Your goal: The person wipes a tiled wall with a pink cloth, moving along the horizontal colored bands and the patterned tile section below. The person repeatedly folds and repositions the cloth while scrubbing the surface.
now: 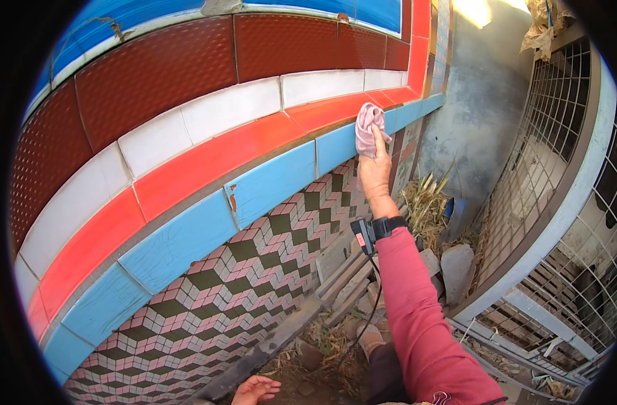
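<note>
A crumpled pink cloth [370, 126] is gripped in my right hand [375, 169], pressed against the ledge where red tiles [227, 152] meet light blue edge tiles [273, 177]. That arm is stretched forward in a red sleeve, with a black strap and a small cabled device [365, 236] at the wrist. My left hand [256, 390] shows low in the view, empty, its fingers loosely curled and apart. White tiles and dark red textured tiles [159, 66] rise behind the red ones. One blue tile has an orange chipped patch near its corner.
Below the ledge is a wall of pink, grey and dark green mosaic [237, 278]. A metal-framed wire mesh enclosure [546, 202] stands on the right. Dry stalks [424, 205], stone slabs [456, 268] and wooden planks lie on the ground beside my foot [370, 338].
</note>
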Motion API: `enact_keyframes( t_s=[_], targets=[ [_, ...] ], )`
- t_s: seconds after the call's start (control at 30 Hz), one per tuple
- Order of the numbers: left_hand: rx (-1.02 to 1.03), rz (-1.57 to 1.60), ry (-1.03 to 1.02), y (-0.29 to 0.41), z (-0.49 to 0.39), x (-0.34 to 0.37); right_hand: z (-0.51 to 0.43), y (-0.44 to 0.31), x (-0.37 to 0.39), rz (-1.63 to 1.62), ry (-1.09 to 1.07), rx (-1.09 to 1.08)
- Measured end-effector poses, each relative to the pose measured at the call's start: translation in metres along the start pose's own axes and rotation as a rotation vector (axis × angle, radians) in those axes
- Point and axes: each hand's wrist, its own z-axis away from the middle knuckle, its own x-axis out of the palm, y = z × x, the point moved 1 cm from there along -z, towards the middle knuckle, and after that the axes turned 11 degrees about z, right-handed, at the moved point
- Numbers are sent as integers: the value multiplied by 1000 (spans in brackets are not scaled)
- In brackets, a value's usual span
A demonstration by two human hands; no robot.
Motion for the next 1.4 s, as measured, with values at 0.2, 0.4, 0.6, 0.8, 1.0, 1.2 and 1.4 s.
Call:
enact_keyframes(
  t_s=[0.2, 0.4, 0.6, 0.8, 1.0, 1.2, 1.4],
  targets=[
    [34, -84, -51, 1, -1, 2, 3, 11, 0, -203, -30, 29],
    [92, -131, -121, 3, 1, 2, 6, 2, -3, -109, -56, 121],
    [48, -147, -155, 1, 7, 3, 3, -3, -7, -417, -133, 66],
    [-45, -304, -29, -8, -4, -11, 2, 2, -11, -461, -135, 189],
    [-143, -291, -76, -18, -9, -23, -2, 3, -12, -280, -95, 82],
    [-67, -335, -89, -11, -7, -16, -12, 5, -9, -389, -132, 207],
    [31, -200, 7, 32, 12, -4, 2, -5, -33, -1233, -338, 578]
  ],
)
